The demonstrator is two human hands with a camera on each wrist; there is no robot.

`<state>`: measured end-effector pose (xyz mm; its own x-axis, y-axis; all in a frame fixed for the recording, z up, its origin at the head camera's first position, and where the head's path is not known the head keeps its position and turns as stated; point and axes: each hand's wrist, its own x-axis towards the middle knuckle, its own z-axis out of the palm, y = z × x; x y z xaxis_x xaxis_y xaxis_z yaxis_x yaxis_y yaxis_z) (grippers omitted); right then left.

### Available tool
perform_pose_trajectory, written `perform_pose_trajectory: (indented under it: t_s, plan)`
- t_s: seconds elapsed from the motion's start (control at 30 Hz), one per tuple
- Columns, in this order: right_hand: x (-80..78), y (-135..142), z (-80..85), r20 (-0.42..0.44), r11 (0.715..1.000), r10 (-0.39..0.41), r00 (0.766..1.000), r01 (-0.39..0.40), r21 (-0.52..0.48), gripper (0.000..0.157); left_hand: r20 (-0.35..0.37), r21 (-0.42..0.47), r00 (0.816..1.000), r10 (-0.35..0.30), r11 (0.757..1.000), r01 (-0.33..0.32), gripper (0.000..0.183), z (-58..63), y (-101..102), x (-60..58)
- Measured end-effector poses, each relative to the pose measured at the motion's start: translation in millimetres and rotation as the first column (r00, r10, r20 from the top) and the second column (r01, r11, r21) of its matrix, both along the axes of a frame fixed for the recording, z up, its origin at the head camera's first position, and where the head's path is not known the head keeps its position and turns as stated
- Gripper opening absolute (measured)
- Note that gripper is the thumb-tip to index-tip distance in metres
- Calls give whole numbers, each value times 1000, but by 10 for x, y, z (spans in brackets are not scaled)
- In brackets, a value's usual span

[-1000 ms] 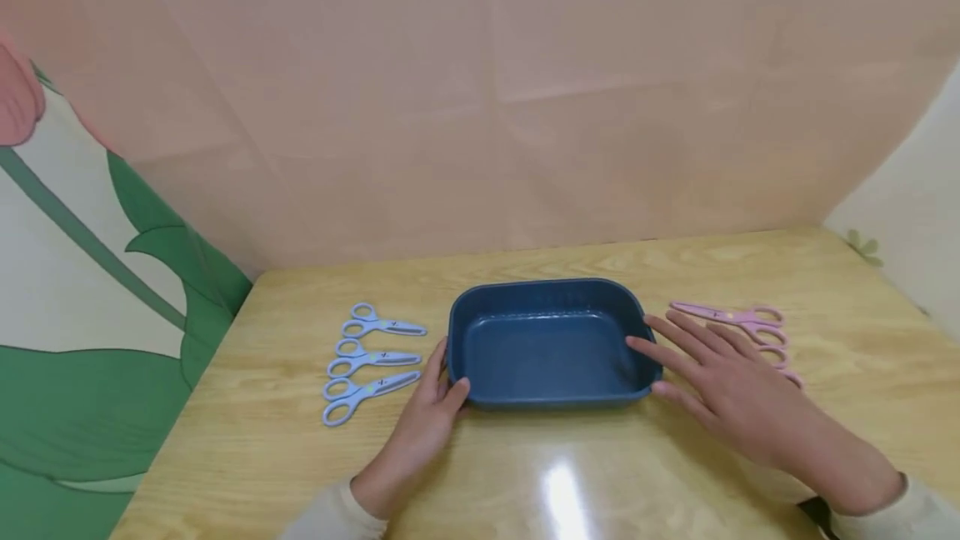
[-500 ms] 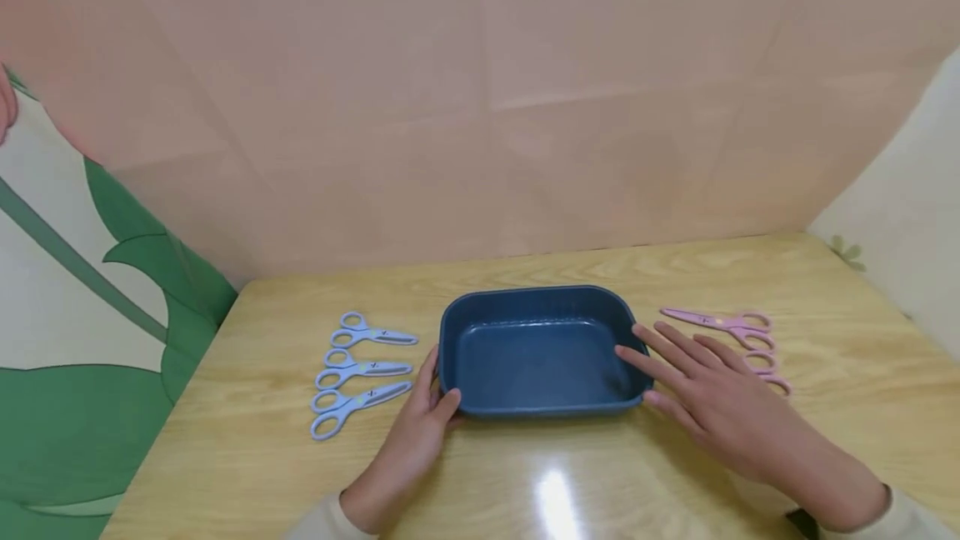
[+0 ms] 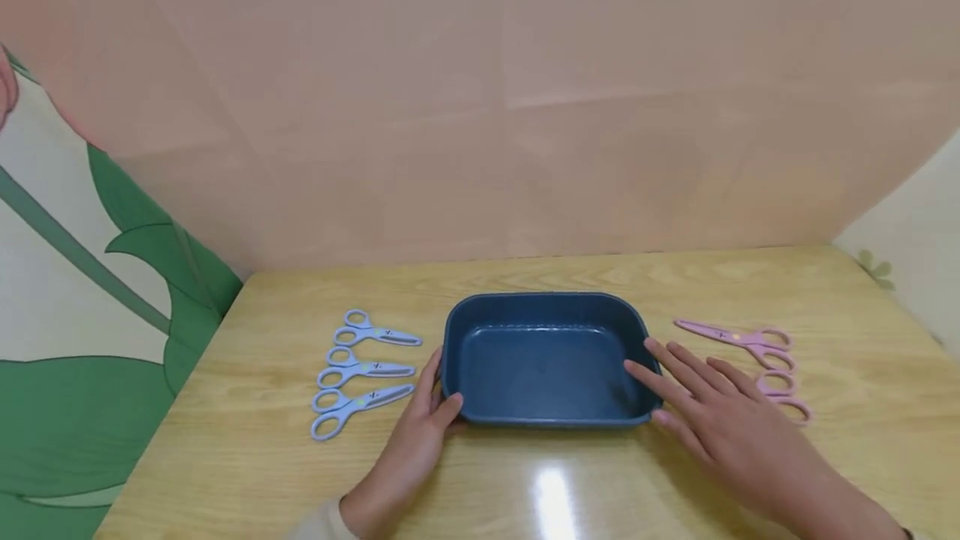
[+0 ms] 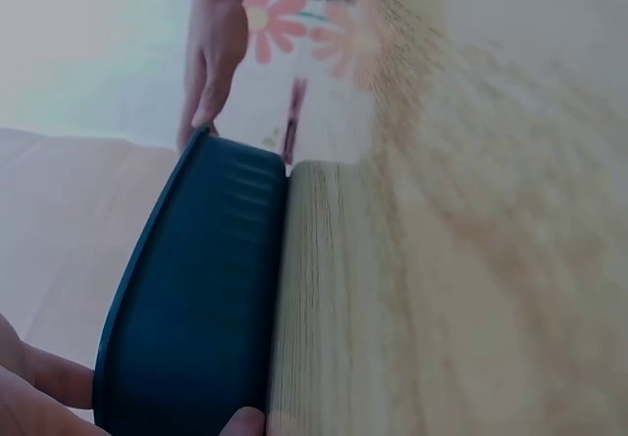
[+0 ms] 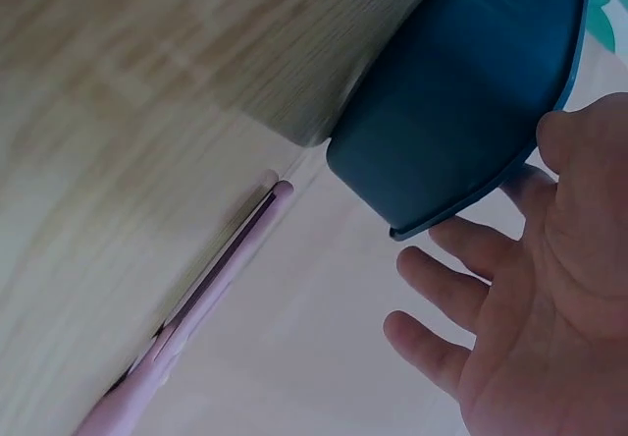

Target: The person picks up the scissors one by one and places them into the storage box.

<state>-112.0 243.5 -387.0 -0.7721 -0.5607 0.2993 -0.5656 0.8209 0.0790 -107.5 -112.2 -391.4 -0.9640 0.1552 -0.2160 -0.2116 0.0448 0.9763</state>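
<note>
A dark blue, rounded rectangular plastic tray (image 3: 540,365) stands on the table with nothing inside. My left hand (image 3: 416,436) grips its front left corner, thumb over the near rim and fingers along the left side. At the opposite end, my right hand (image 3: 735,432) touches the right rim with straight, spread fingers, the index fingertip reaching just inside. The right wrist view shows the thumb outside the tray's wall (image 5: 442,92). Blue scissors (image 3: 367,369) lie left of the tray. Pink scissors (image 3: 738,340) lie at the right, partly hidden behind my right hand.
The light wood table (image 3: 480,473) ends at a pinkish cloth backdrop (image 3: 480,107). A green leaf-patterned panel (image 3: 75,415) borders the left side, and a pale wall (image 3: 915,240) stands at the right.
The head view has shifted slightly. Both hands keep their places on the tray, and the scissors lie as before.
</note>
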Motion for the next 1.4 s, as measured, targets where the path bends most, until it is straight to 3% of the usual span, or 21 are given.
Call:
perform_pose_trajectory:
  t_s: [0.3,0.43,0.73,0.9,1.07,1.4]
  plan:
    - [-14,-14,-37,-74,998,49,996,-52,-30,60,-54,67,998,16,998,-13,69,11,4,40]
    - [-14,-34,-65,-119,996,73,990,-79,-48,53,-65,37,998,18,999,-16,69,-6,23,31]
    - [71,-105,-84,-108,993,99,989,-106,-55,52,-36,-37,999,32,999,-33,69,27,13,4]
    - [71,-76,-70,-117,994,100,988,-104,-24,52,-40,-6,999,37,999,-37,69,18,2,35]
    - [-4,-82,-61,-141,993,108,984,-114,-34,55,-44,41,998,49,998,-47,66,-6,-45,-41]
    - [-135,127,-104,-48,992,-11,999,5,-130,57,-24,83,998,61,995,-59,54,-15,-58,19]
